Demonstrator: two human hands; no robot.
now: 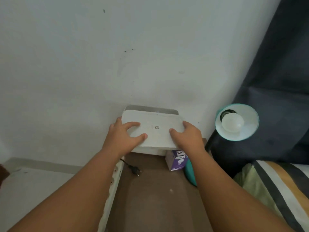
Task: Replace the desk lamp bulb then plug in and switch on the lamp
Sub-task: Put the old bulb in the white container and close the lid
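Under the hands point(157, 136), purple carton point(177, 160) reads "clink".

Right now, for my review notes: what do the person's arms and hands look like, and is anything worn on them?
Both forearms enter from the bottom edge, bare along all that shows: no sleeves in view. The left hand and the right hand are bare too, with no gloves, rings, watch or wristband visible. Fingernails look short and unpainted, though the picture is soft. No markings or cables on either arm.
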